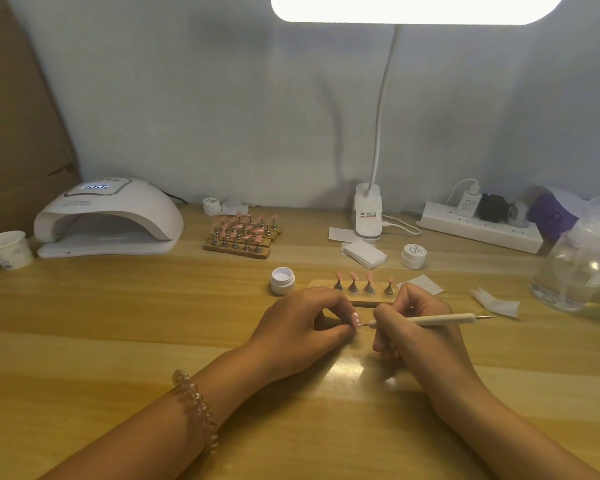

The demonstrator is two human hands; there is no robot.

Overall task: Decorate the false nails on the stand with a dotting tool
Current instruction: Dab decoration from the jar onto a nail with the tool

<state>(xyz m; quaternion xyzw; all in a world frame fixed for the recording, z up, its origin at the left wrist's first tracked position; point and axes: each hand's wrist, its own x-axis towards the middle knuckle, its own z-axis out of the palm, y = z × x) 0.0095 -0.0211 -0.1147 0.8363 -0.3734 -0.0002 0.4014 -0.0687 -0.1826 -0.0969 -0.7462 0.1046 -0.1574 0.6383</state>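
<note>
Detail work just in front of the stand (368,297): our left hand (302,329) pinches a false nail (355,318) steady so our right hand (418,332), gripping the dotting tool (437,319), can dot it.

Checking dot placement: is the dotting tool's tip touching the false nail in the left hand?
Touching. Head view: the dotting tool tip meets the false nail at its lower edge, no gap.

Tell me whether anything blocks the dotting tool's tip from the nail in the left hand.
Nothing visible: the dotting tool, gripped by the right hand, has its tip at the pink nail pinched by the left hand.
</note>
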